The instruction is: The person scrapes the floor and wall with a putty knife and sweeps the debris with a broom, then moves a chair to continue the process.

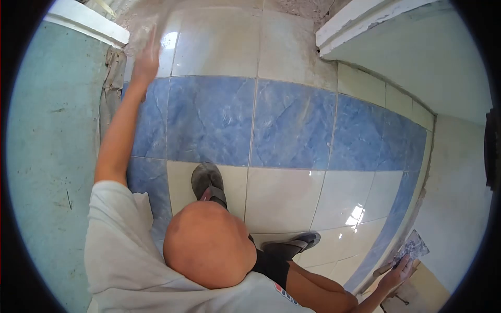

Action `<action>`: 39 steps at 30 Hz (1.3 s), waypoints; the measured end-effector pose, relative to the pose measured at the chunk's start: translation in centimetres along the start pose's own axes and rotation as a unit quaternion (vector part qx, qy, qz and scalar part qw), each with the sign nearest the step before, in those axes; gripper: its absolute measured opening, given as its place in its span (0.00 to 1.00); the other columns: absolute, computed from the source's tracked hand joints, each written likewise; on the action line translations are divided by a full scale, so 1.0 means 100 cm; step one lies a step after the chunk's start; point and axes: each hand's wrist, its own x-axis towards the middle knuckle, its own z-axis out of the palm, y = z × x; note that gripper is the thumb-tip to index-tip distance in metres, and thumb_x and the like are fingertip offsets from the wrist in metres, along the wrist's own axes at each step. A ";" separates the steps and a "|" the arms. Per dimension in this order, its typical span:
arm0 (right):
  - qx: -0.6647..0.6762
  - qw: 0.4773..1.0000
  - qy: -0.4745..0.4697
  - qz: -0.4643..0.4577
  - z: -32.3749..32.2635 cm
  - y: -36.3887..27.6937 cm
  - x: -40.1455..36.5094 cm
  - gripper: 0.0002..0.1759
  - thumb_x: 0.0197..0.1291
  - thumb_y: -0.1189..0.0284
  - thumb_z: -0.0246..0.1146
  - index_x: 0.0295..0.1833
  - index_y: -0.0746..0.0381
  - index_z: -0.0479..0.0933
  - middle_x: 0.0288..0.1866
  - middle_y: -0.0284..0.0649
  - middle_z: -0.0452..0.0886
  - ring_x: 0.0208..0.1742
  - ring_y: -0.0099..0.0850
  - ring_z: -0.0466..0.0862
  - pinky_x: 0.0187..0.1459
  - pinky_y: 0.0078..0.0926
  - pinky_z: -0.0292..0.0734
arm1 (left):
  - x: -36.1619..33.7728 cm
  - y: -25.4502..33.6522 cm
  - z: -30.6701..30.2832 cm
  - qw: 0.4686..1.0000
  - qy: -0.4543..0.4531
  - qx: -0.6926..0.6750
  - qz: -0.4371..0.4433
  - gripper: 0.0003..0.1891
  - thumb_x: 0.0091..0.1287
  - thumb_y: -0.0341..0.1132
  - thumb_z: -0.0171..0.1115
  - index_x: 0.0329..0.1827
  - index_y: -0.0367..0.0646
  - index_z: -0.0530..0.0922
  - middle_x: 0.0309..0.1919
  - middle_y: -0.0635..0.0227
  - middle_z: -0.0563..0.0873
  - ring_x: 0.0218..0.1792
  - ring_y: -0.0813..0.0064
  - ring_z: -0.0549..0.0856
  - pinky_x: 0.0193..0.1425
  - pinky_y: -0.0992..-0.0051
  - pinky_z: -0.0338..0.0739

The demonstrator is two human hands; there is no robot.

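Note:
My left arm reaches forward along the green wall (57, 151), and my left hand (147, 60) is close to the corner by the doorway. Its fingers are stretched out, slightly blurred, with nothing visible in them. At the lower right, my right hand (397, 274) is wrapped round a putty knife (413, 246). The wide, speckled grey blade points up toward the pale wall on the right; part of the handle is hidden by the fingers.
Blue and cream tiles (209, 120) cover the floor. My bent knee (209, 245) and two sandalled feet, one sandal (207, 180) in front, are below me. White frame edges (360, 23) flank the doorway. A tan surface (425, 289) lies below my right hand.

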 end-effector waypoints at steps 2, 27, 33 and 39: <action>0.010 1.000 -0.017 -0.003 0.004 0.005 0.003 0.18 0.74 0.72 0.52 0.62 0.73 0.70 0.49 0.48 0.75 0.39 0.33 0.79 0.39 0.29 0.73 | -0.057 0.044 -0.024 0.987 -0.086 -0.090 -0.098 0.33 0.78 0.43 0.59 0.85 0.53 0.61 0.44 0.49 0.91 0.42 0.56 0.90 0.49 0.56 0.81; 0.176 0.817 -0.536 -0.119 0.434 -0.237 -0.180 0.34 0.78 0.69 0.57 0.84 0.63 0.55 0.68 0.43 0.74 0.62 0.35 0.82 0.59 0.37 0.82 | -0.085 0.184 -0.053 0.597 -0.068 -0.779 -0.178 0.33 0.88 0.56 0.32 0.69 0.40 0.79 0.47 0.70 0.82 0.42 0.85 0.76 0.51 0.81 0.76; 0.136 0.646 -0.750 0.029 0.462 -0.250 -0.173 0.30 0.82 0.65 0.54 0.82 0.59 0.55 0.57 0.41 0.79 0.46 0.29 0.86 0.48 0.32 0.84 | -0.059 0.146 -0.063 0.608 -0.170 -0.774 -0.053 0.29 0.88 0.51 0.37 0.71 0.38 0.78 0.53 0.67 0.85 0.57 0.79 0.76 0.71 0.73 0.68; -0.064 0.675 -0.641 -0.361 0.506 -0.245 -0.092 0.23 0.79 0.67 0.56 0.73 0.60 0.62 0.32 0.37 0.78 0.30 0.32 0.80 0.34 0.32 0.77 | -0.109 0.106 -0.069 0.663 -0.186 -0.721 -0.072 0.29 0.88 0.49 0.38 0.60 0.33 0.82 0.65 0.52 0.85 0.65 0.63 0.80 0.74 0.66 0.69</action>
